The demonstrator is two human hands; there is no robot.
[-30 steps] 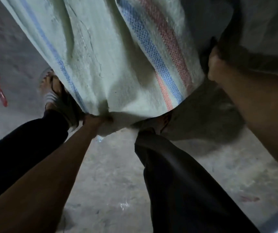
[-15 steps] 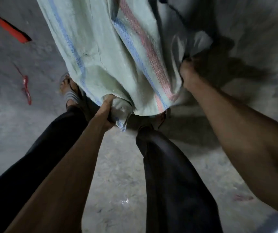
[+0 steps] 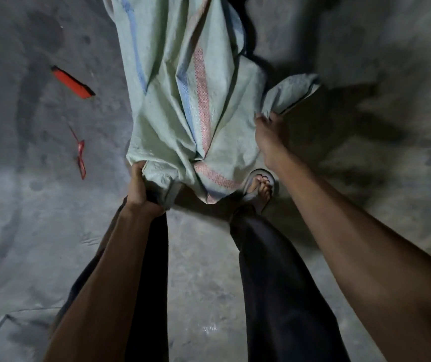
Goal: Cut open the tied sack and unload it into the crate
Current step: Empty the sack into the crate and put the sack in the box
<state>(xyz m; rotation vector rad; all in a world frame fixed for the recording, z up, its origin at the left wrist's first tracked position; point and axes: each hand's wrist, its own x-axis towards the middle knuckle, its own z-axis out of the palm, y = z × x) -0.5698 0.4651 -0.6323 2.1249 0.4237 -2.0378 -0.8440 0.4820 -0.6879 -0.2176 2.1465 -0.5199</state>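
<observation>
Sack (image 3: 178, 113), pale green woven plastic with blue and red stripes along it, hangs limp and creased over the concrete floor (image 3: 209, 270). Its far end runs out past the top edge of the view. The left hand (image 3: 141, 189) has its fingers curled tight round the sack's near left corner. The right hand (image 3: 269, 134) clutches the near right corner, which bunches into a loose flap above the fist.

Half a second before, the sack was broader; now it is narrower and folded in on itself, with both fists on the same corners. A second before, the cloth spread across the whole top of the view. A sandalled foot (image 3: 260, 189) just right of the sack's near edge was hidden behind the cloth earlier and now shows, toes out. The foot that showed left of the sack is now covered by the left hand and its corner.

Left of the sack's upper half, well apart from it, a flat red object (image 3: 72, 82) with a dark edge lies on the floor. Left of the lower half lies a thin red strand (image 3: 80, 155). Both sit lower in the view than before. Under the sack's near edge, dark trouser legs (image 3: 274, 283) fill the foreground, flanked by the bare forearms. A dark shape (image 3: 248, 35) shows behind the sack's upper right side; what it is cannot be told.
</observation>
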